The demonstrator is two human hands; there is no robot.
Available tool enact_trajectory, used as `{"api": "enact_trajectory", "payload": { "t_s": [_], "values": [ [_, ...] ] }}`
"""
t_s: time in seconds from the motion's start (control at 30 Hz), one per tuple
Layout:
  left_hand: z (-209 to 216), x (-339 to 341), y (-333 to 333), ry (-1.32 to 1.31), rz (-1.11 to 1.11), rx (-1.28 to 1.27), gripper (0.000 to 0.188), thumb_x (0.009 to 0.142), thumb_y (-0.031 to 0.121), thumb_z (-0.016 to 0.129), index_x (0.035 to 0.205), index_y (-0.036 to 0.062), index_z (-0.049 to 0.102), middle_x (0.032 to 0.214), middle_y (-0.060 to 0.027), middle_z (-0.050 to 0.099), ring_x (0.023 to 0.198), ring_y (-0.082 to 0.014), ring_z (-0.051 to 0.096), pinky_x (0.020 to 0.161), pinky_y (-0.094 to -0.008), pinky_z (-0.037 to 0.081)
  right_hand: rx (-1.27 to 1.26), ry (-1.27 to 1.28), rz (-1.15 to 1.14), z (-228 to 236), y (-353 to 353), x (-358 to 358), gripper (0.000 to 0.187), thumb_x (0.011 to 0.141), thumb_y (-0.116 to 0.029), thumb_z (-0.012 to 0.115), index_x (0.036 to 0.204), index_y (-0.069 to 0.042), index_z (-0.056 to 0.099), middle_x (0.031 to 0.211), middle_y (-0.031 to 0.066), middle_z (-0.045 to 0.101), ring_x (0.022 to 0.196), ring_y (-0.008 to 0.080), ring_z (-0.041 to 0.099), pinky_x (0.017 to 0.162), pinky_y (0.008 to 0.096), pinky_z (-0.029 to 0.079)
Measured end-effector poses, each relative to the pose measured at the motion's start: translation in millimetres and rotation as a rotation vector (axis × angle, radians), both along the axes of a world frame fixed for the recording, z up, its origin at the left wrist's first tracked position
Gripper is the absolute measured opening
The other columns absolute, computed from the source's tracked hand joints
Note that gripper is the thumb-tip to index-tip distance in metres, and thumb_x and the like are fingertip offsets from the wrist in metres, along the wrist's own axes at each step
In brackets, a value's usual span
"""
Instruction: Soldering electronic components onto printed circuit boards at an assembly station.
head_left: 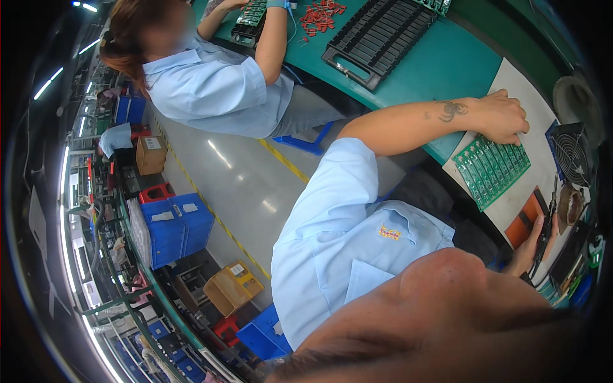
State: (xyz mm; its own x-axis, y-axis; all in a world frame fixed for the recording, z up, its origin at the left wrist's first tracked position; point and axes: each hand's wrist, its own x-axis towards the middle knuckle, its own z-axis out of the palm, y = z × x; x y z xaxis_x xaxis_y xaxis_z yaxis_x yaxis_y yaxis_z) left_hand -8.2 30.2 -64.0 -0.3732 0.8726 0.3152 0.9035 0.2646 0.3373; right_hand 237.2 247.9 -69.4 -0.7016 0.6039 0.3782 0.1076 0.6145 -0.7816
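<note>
My left hand [501,118] reaches over the bench with its fingers curled down at the far edge of a green circuit board panel [491,172]. The panel is a row of narrow boards side by side, lying flat on a pale mat [507,80]. What the left fingertips pinch is partly hidden by the hand. Lower right, my right hand [529,249] is closed around a black soldering iron [546,233], its thin tip pointing up and away. Beside that hand lies a flat orange and dark rectangular piece [525,220].
A black fan [570,153] stands right of the panel. A black slotted rack [383,41] and loose red components [319,18] lie on the green bench [440,64]. At upper left, a co-worker [204,83] handles boards. Blue bins [179,223] and cartons [233,287] stand across the aisle.
</note>
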Motion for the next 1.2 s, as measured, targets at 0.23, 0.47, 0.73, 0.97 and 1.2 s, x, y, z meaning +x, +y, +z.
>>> {"api": "enact_trajectory", "payload": {
  "t_s": [0.23,0.47,0.73,0.97,1.2],
  "values": [
    [-2.3,-2.0,3.2,-0.003,0.003,0.037,0.027,0.094,0.034,0.065,0.102,0.0094,0.073,0.096,-0.0081,0.070,0.097,-0.0299,0.063,0.091,-0.0465,0.044,-0.007,0.008,0.000,-2.6,2.0,-1.0,0.043,0.098,-0.026,0.068,0.132,0.001,0.062,0.120,0.0145,0.068,0.102,0.0201,0.064,0.092,0.0295,0.050],
    [3.6,1.8,3.3,0.031,0.005,-0.001,0.027,0.093,0.033,0.065,0.100,0.0087,0.073,0.095,-0.0090,0.071,0.096,-0.0308,0.064,0.090,-0.0481,0.045,0.037,-0.015,-0.014,-4.2,5.8,2.5,0.044,0.099,-0.027,0.068,0.132,0.001,0.062,0.123,0.0155,0.067,0.104,0.0207,0.064,0.093,0.0296,0.050],
    [-2.7,-1.5,8.2,0.037,-0.002,0.029,0.027,0.093,0.034,0.065,0.098,0.0084,0.073,0.095,-0.0101,0.071,0.095,-0.0320,0.064,0.089,-0.0498,0.045,0.003,-0.014,-0.026,-1.9,2.1,1.8,0.045,0.100,-0.028,0.066,0.134,0.002,0.060,0.124,0.0155,0.066,0.105,0.0211,0.064,0.094,0.0297,0.050],
    [-11.0,-3.9,15.3,0.032,0.016,0.078,0.029,0.093,0.036,0.063,0.096,0.0089,0.073,0.093,-0.0101,0.072,0.094,-0.0331,0.064,0.089,-0.0496,0.045,0.015,-0.040,-0.043,0.2,5.0,3.1,0.045,0.101,-0.027,0.065,0.135,0.002,0.059,0.121,0.0150,0.067,0.102,0.0194,0.065,0.092,0.0286,0.051],
    [-26.7,0.6,34.2,-0.024,0.135,0.224,0.035,0.094,0.040,0.060,0.093,0.0072,0.072,0.085,-0.0129,0.072,0.086,-0.0343,0.066,0.089,-0.0490,0.045,-0.093,0.016,-0.068,-8.8,12.9,12.0,0.043,0.103,-0.024,0.062,0.136,0.003,0.057,0.113,0.0145,0.070,0.095,0.0174,0.066,0.088,0.0268,0.053]
  ]
}}
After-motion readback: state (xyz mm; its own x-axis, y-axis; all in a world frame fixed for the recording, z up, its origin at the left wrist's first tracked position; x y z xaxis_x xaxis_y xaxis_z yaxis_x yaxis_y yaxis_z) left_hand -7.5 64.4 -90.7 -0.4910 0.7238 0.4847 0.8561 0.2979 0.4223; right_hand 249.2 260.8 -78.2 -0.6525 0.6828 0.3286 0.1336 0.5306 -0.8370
